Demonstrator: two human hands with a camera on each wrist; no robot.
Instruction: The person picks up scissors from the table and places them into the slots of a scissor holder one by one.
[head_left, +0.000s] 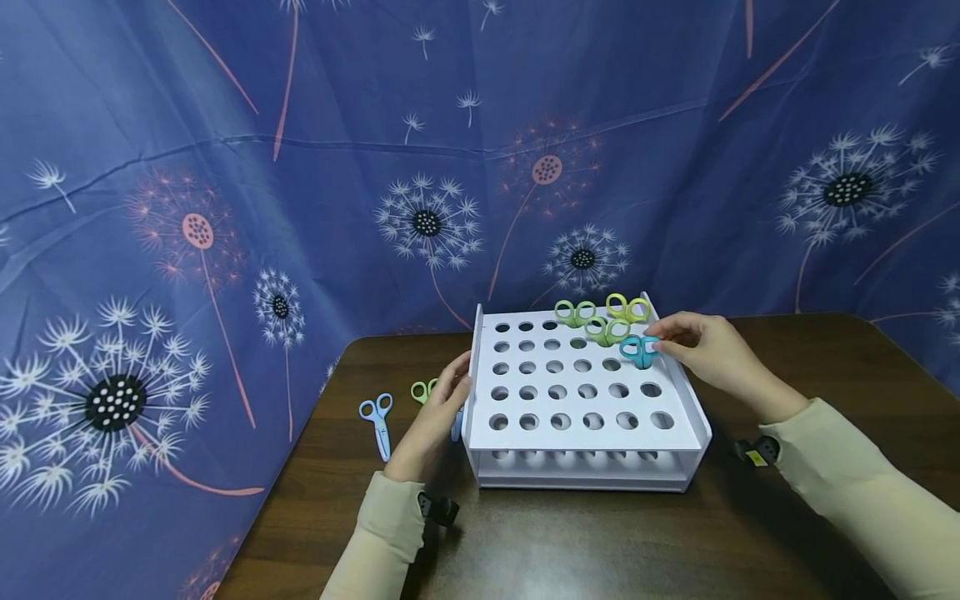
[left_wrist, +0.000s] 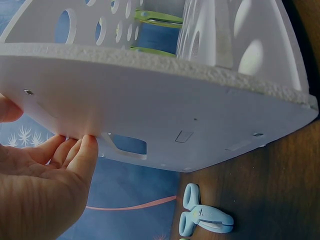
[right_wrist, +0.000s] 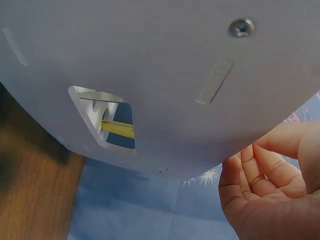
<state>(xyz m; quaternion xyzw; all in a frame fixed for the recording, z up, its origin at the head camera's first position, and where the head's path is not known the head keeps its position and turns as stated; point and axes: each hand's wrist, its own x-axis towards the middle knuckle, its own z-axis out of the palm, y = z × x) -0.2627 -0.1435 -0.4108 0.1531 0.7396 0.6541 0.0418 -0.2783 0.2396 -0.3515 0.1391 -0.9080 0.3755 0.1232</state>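
Observation:
A white rack with rows of round holes stands on the table. My right hand pinches a handle loop of teal scissors, which stand handles-up at a hole near the rack's right side. Behind them, two green scissors and one yellow-green pair stand in holes; a yellow blade shows through the side opening. My left hand touches the rack's left side panel with extended fingers. Light blue scissors lie left of that hand, which partly hides green scissors and another blue pair.
The dark wooden table extends in front of the rack and to both sides. A blue dandelion-patterned cloth hangs behind and along the left edge. Tall side panels flank the rack's perforated top.

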